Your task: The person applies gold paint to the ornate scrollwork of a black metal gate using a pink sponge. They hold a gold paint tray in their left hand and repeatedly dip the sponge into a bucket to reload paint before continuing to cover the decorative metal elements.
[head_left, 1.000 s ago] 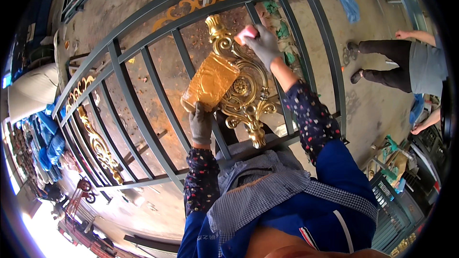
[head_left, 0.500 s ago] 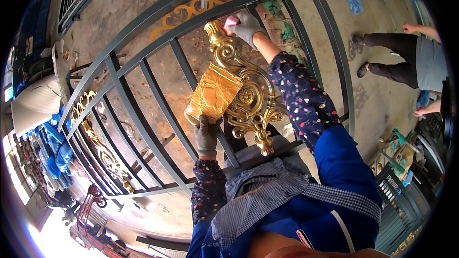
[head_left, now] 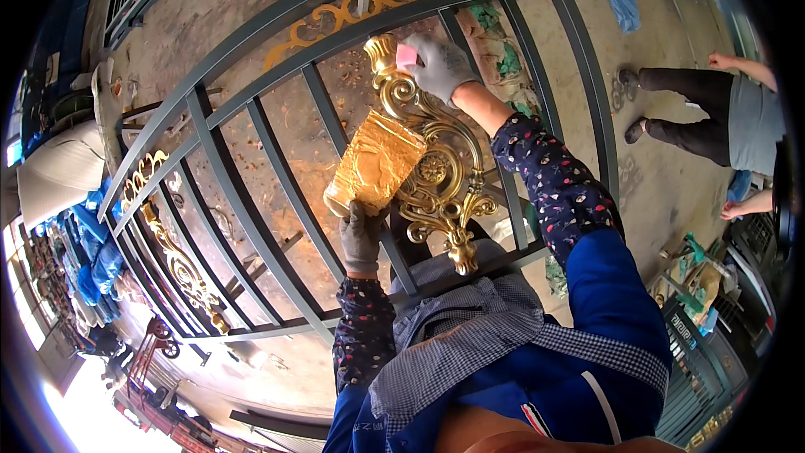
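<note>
Lying flat below you, the grey gate [head_left: 251, 143] carries the gold scroll [head_left: 436, 176], long axis running near to far, finial far. Your right hand [head_left: 440, 67], moved farther since a second ago, pinches a pink pad [head_left: 406, 56] there; your left hand [head_left: 362, 239] grips the gold sheet [head_left: 376, 164].

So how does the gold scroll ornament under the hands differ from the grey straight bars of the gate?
The gold scroll ornament is shiny and curls in spirals; the grey straight bars are matt and plain. The ornament ends in a small finial at each end, while the bars run on between the gate's rails. The right hand touches the ornament's top; the left hand holds a gold sheet beside it. Both belong to one gate.
</note>
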A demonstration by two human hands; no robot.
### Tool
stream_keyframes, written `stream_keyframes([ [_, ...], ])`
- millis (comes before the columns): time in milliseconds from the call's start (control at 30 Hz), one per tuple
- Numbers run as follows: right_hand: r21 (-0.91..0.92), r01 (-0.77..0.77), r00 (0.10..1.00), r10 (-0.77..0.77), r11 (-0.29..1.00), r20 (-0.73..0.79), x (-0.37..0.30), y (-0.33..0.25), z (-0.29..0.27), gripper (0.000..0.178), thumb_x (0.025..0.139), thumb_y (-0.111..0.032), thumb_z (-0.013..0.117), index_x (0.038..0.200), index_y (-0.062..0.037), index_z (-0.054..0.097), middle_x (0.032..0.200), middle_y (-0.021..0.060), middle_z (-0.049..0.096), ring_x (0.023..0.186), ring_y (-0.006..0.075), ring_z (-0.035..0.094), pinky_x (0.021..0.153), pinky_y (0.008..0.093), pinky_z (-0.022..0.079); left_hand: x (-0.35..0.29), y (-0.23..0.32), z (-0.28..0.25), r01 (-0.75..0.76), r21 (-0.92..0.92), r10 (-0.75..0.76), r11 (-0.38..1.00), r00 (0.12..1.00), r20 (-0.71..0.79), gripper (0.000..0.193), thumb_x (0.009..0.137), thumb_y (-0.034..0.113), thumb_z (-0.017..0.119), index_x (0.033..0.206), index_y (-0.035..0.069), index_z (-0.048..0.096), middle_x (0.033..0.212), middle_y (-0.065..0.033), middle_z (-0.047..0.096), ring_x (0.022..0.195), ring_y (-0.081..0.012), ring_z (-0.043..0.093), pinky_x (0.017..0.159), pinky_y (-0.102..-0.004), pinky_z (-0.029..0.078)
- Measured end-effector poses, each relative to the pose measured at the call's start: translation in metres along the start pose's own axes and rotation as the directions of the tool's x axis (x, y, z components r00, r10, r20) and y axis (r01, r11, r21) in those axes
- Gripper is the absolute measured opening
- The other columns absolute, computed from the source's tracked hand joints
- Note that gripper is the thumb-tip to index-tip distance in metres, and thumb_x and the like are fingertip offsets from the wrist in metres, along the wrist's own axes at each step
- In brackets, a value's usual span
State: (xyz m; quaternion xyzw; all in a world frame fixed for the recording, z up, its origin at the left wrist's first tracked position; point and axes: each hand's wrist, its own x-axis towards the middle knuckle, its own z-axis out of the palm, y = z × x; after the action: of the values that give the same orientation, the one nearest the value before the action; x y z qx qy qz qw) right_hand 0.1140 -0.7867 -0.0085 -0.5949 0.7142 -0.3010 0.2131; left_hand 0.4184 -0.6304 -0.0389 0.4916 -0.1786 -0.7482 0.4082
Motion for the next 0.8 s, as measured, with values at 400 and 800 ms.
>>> stream_keyframes([
  [400,-0.126,0.058,0.993,-0.07,0.99,-0.093,0.002,0.0,-0.01,0.023,0.082,-0.014,0.067,0.104,-0.0106,0.059,0.101,0.013,0.065,0.091,0.033,0.065,0.078,0.0415,0.052,0.004,-0.001,0.001,-0.046,0.092,0.05,0.995,0.998,-0.039,0.049,0.094,0.046,0.06,0.116,0.002,0.056,0.093,-0.0064,0.061,0.072,-0.0158,0.057,0.064,-0.0288,0.05],
  [800,0.108,-0.136,0.973,0.153,0.985,-0.173,0.012,0.022,0.002,0.026,0.08,-0.016,0.068,0.104,-0.0085,0.06,0.094,0.0141,0.067,0.091,0.0311,0.066,0.079,0.0409,0.051,0.004,-0.01,-0.021,0.031,-0.046,-0.029,0.998,0.999,0.045,0.051,0.097,0.036,0.059,0.134,0.003,0.046,0.125,-0.0101,0.057,0.111,-0.0256,0.06,0.089,-0.042,0.055],
])
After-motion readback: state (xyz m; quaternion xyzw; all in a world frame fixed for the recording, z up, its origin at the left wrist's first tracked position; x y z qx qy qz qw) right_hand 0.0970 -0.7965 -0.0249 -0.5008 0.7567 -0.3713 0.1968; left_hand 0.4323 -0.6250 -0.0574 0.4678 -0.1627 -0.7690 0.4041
